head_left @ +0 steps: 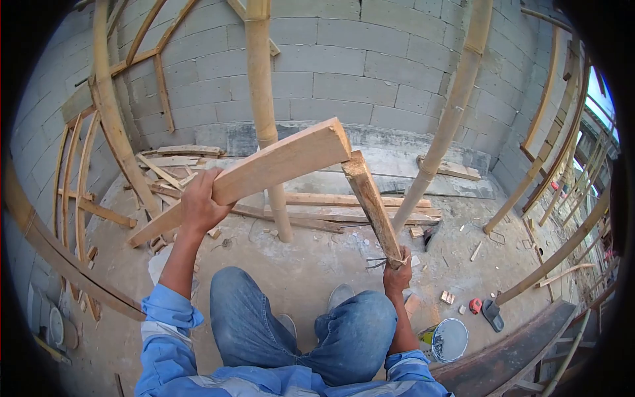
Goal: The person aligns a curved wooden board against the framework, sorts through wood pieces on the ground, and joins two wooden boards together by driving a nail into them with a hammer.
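My left hand [204, 197] is closed around the middle of a wide, pale wooden board [284, 162], which is raised and slants up to the right. In my right hand [399, 272] is the lower end of a narrower, rough wooden stick [372, 202], tilted up to the left. The stick's top end meets or nearly meets the board's right end; I cannot tell whether they touch. A few thin dark nails or wires [377, 263] stick out beside my right fingers.
Bamboo poles [263, 99] stand between me and the grey block wall [344, 49]. Lumber [350, 212] lies on the floor ahead. Near my right side are a bucket [451, 340], a red tape measure [475, 306], a dark sandal [493, 315] and wood scraps [448, 298].
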Available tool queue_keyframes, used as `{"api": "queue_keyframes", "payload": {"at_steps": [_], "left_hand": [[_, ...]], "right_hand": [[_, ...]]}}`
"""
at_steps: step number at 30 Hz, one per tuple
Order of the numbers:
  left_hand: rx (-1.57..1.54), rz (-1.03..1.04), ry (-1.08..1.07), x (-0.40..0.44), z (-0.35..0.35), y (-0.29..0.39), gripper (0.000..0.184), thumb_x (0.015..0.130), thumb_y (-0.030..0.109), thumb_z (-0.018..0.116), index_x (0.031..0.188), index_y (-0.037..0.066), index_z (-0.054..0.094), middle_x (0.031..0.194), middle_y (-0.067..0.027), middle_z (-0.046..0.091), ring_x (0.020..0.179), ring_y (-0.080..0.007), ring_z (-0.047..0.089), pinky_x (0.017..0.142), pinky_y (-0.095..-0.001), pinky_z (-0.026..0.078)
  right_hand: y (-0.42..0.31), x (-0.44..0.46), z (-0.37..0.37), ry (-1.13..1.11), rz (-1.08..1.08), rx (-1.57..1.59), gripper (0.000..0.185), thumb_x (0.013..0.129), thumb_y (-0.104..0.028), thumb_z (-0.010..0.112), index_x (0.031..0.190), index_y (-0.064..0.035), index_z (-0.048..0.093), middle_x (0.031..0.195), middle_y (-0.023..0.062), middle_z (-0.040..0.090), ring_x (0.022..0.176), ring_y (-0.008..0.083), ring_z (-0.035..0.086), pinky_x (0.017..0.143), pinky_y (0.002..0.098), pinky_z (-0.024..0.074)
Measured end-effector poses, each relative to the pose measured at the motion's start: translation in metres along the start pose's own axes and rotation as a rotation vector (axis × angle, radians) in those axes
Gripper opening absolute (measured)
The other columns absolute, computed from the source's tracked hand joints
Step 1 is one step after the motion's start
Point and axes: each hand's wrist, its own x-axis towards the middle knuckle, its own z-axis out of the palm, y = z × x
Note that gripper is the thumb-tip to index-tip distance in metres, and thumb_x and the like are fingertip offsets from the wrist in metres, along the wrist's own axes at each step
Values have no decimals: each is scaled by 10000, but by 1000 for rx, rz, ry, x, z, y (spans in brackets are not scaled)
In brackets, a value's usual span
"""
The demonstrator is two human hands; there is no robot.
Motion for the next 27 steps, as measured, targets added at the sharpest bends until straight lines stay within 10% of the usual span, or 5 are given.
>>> {"api": "queue_keyframes", "payload": {"at_steps": [23,27], "left_hand": [[97,118,-231,-9,-26,-32,745,660,251,908,1255,34,515,1018,-208,628,943,-419,647,813,-486,534],[175,178,-163,-31,-40,-34,804,598,368,947,1219,37,559,1032,-198,647,911,-401,657,777,-487,536]], "right_hand": [[1,2,12,-22,-154,-50,413,805,-95,756,1188,-1,633,1073,196,662,1016,432,628,863,496,521],[41,-10,24,18,-249,-175,482,894,-434,752,1191,-62,677,1140,208,723,779,308,704,627,485,551]]}}
